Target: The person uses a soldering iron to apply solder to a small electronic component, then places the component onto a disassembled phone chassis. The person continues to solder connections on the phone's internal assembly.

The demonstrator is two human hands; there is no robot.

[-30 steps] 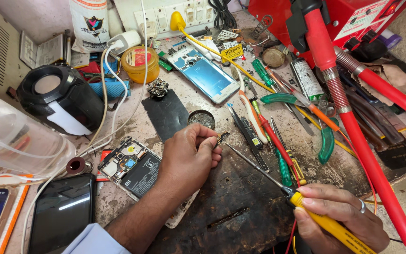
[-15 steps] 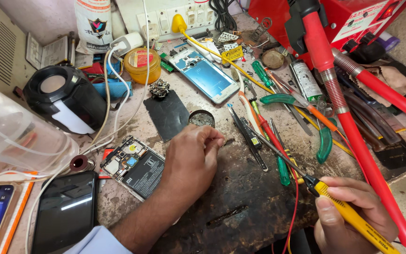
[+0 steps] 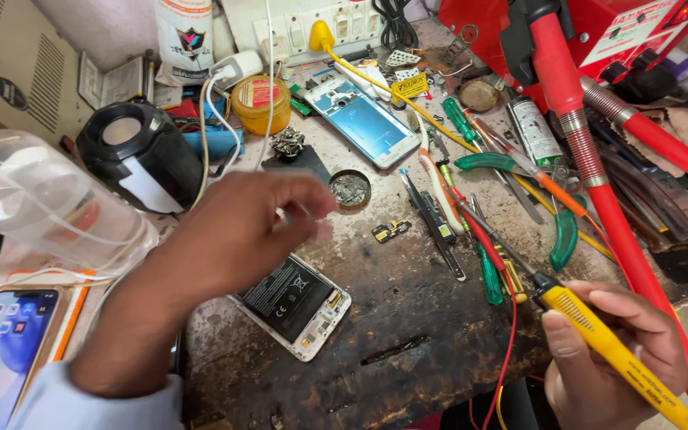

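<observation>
Head view. Landmark: the opened phone [image 3: 295, 306], lying back-up on the scorched workbench [image 3: 408, 318] with its battery exposed. The left hand [image 3: 236, 231] hangs above the phone's upper left, fingers loosely curled and empty, blurred. The right hand [image 3: 611, 350], well right of the phone, has its fingers clamped on a yellow soldering iron [image 3: 599, 338]. A small gold component [image 3: 390, 231] lies just up-right of the phone, beside a round tin [image 3: 350, 189].

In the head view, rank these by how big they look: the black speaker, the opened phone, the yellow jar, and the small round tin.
1. Black speaker
2. Opened phone; it lies nearer the camera, so its place against the speaker is unsure
3. Yellow jar
4. Round tin
</observation>
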